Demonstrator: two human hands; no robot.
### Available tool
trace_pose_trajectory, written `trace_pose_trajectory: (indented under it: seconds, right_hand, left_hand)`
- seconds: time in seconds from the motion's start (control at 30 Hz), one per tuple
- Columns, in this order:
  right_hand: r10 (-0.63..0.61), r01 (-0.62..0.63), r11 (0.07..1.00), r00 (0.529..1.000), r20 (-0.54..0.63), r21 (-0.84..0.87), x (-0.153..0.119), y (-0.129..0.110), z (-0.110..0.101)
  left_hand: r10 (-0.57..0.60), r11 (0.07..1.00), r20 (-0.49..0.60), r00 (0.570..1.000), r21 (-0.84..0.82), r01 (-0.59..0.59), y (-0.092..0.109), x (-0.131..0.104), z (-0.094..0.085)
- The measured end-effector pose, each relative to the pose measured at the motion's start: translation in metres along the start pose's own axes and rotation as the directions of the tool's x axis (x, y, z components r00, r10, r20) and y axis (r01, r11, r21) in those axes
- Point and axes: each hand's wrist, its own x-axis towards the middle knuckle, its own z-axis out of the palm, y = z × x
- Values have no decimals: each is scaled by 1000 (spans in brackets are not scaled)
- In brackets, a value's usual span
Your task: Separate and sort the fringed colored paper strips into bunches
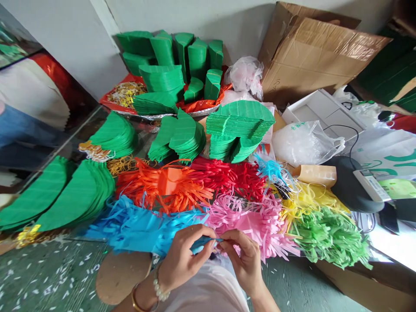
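Carefully, a blue strip is being pinched by the left hand and right hand near pink fringes.

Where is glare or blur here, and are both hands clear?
In the head view, glare whitens the lower right edge; tape on the cardboard box shines; blue cloth at far left looks soft; the left hand and right hand look fairly clear.

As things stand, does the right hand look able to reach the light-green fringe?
Likely yes: the light-green fringe lies uncovered on that side, with only low pink fringe between. The right hand, though, is busy with the blue piece.
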Motion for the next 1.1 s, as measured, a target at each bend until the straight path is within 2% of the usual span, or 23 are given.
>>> trace_pose_trajectory:
  seconds: [0.1, 0.47, 0.63, 0.77, 1.1]
  right_hand:
    - [13, -13, 1000, 1000, 3, 25, -1, 0, 0]
    - [-62, 62, 998, 996, -66, 8, 1, -7, 4]
    - [-88, 84, 994, 994, -67, -64, 3, -4, 2]
    - [-49, 45, 997, 996, -69, -65, 9, -6, -3]
    - [-281, 274, 882, 959, 38, -384, 15, -4, -7]
  left_hand:
    - [18, 1000, 19, 1000, 0, -18, 0, 1, -2]
    - [-77, 992, 59, 995, -93, 82, 6, 6, -2]
    - [-165, 970, 70, 984, -170, 175, -1, 10, 2]
    - [-218, 951, 46, 975, -215, 223, -9, 14, 2]
    - [-74, 997, -18, 997, -38, 73, -11, 13, 3]
